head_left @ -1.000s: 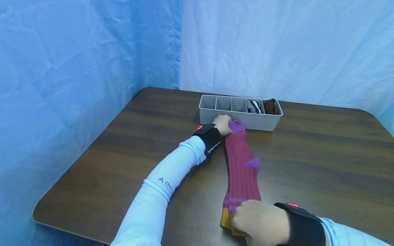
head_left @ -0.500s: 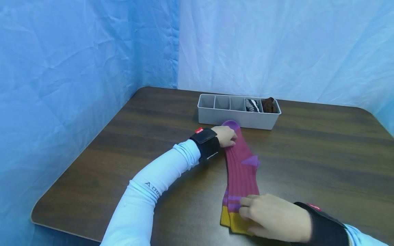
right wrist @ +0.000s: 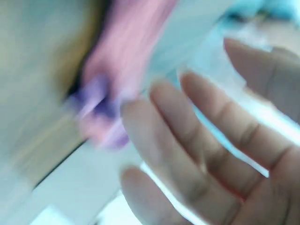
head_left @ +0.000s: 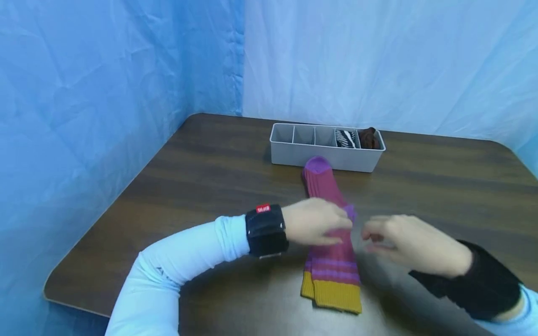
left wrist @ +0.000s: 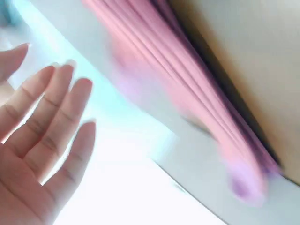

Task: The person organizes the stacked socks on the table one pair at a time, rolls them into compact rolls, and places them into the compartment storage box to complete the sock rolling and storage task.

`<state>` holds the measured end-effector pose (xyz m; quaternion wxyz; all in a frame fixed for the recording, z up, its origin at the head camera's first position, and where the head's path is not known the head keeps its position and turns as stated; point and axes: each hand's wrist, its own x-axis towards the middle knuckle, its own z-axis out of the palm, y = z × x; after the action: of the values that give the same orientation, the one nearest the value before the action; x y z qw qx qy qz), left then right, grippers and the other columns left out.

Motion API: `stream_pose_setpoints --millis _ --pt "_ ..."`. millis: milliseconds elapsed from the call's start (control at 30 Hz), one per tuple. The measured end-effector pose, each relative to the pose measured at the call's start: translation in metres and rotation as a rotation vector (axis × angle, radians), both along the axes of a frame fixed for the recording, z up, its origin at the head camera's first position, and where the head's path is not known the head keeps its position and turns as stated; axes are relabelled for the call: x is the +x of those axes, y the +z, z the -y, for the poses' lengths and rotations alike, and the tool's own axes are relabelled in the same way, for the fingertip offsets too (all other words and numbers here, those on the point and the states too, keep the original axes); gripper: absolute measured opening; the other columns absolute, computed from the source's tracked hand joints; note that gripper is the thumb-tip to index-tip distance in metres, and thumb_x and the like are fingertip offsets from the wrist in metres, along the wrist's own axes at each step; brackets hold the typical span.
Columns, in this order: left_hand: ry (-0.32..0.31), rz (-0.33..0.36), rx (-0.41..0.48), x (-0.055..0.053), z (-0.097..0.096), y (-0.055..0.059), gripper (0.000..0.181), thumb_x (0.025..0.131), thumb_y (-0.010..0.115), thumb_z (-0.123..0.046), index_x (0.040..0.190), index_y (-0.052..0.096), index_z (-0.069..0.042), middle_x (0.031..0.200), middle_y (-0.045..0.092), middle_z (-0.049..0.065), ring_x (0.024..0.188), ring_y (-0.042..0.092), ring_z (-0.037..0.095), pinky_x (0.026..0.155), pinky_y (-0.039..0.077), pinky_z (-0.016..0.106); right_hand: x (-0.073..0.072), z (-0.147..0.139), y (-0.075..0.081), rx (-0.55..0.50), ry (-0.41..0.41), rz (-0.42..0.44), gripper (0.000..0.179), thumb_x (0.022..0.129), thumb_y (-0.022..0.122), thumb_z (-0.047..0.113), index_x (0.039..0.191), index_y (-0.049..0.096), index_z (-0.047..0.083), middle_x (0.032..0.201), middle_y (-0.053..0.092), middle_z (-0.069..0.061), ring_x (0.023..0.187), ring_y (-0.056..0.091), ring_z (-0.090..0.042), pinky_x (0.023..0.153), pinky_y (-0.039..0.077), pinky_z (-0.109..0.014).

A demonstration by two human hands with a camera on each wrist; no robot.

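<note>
A pair of socks (head_left: 329, 191), dark pink with purple toe and heel and mustard cuffs, lies flat on the table, one sock nearly covering the other. The toes point at the grey box and the cuffs face me. Over the middle of the socks hovers my left hand (head_left: 317, 221), its fingers loosely extended; the left wrist view shows them holding nothing. To the right of the socks is my right hand (head_left: 405, 240), blurred by motion, its fingers slightly bent. Its palm holds nothing in the right wrist view.
A grey divided box (head_left: 321, 154) stands behind the socks, close to their toes. Its right compartments hold a black-and-white striped item (head_left: 345, 139) and a dark brown cloth item (head_left: 368, 138). Blue cloth (head_left: 126, 70) hangs behind and left of the brown table (head_left: 201, 168).
My left hand has come off the sock toes and moved nearer, over the middle. My right hand has left the cuffs and moved up and right. The socks lie in place.
</note>
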<state>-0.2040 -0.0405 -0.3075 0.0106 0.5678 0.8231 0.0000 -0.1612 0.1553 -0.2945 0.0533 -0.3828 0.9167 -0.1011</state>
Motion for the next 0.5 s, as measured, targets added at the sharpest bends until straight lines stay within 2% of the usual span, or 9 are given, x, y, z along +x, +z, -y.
stream_pose_setpoints --millis 33,100,167,200,267,333,400,500 --pt "-0.061 0.004 -0.027 0.015 0.001 0.0 0.031 0.082 0.052 -0.037 0.106 0.055 -0.018 0.097 0.059 -0.008 0.084 0.053 0.002 0.071 0.04 0.012 -0.013 -0.003 0.002 -0.006 -0.047 -0.036 0.005 0.075 0.062 0.021 0.08 0.059 0.02 0.07 0.054 0.015 0.059 0.047 0.007 0.051 0.042 -0.015" --pt "-0.16 -0.005 -0.089 0.038 0.001 -0.006 0.036 0.079 0.053 -0.044 0.106 0.054 -0.019 0.095 0.057 -0.01 0.081 0.051 0.0 0.066 0.038 0.009 -0.041 -0.005 0.003 -0.026 -0.117 -0.08 0.004 0.075 0.062 0.016 0.078 0.06 0.016 0.067 0.055 0.011 0.057 0.047 0.003 0.052 0.041 -0.018" --pt "-0.195 -0.007 -0.144 0.053 -0.001 -0.015 0.041 0.078 0.053 -0.047 0.108 0.052 -0.02 0.097 0.056 -0.011 0.083 0.05 -0.001 0.065 0.038 0.008 -0.069 0.0 -0.001 -0.053 -0.167 -0.076 0.003 0.076 0.061 0.014 0.078 0.06 0.011 0.065 0.056 0.006 0.057 0.048 -0.003 0.053 0.041 -0.022" --pt "-0.194 0.005 -0.157 0.058 -0.001 -0.019 0.041 0.077 0.055 -0.045 0.11 0.051 -0.02 0.099 0.055 -0.011 0.085 0.049 -0.001 0.067 0.037 0.007 -0.082 0.004 -0.005 -0.071 -0.177 -0.061 0.005 0.077 0.06 0.014 0.079 0.06 0.009 0.066 0.057 0.003 0.058 0.05 -0.006 0.054 0.042 -0.025" --pt "-0.176 0.039 -0.163 0.066 -0.001 -0.026 0.037 0.078 0.056 -0.04 0.109 0.051 -0.02 0.097 0.054 -0.011 0.084 0.047 -0.001 0.067 0.037 0.007 -0.103 0.015 -0.014 -0.099 -0.199 -0.021 0.013 0.078 0.059 0.013 0.085 0.06 0.003 0.072 0.061 -0.006 0.063 0.054 -0.015 0.06 0.045 -0.031" --pt "-0.167 0.09 -0.141 0.071 0.0 -0.03 0.03 0.08 0.056 -0.033 0.106 0.053 -0.02 0.094 0.054 -0.011 0.083 0.047 -0.002 0.067 0.036 0.006 -0.118 0.027 -0.023 -0.111 -0.236 0.013 0.022 0.078 0.058 0.014 0.095 0.058 -0.001 0.08 0.062 -0.012 0.071 0.058 -0.021 0.065 0.046 -0.035" --pt "-0.184 0.162 -0.105 0.073 0.004 -0.03 0.023 0.081 0.054 -0.025 0.103 0.056 -0.019 0.091 0.054 -0.01 0.08 0.046 -0.002 0.066 0.034 0.005 -0.127 0.035 -0.03 -0.106 -0.276 0.043 0.033 0.078 0.059 0.015 0.105 0.053 -0.004 0.086 0.062 -0.016 0.077 0.058 -0.025 0.068 0.046 -0.037" --pt "-0.246 0.245 -0.07 0.076 0.013 -0.028 0.018 0.082 0.052 -0.019 0.099 0.059 -0.017 0.086 0.054 -0.009 0.075 0.045 -0.004 0.065 0.032 0.003 -0.131 0.043 -0.033 -0.066 -0.34 0.067 0.045 0.078 0.06 0.018 0.114 0.047 -0.004 0.085 0.061 -0.016 0.073 0.057 -0.023 0.065 0.045 -0.035"
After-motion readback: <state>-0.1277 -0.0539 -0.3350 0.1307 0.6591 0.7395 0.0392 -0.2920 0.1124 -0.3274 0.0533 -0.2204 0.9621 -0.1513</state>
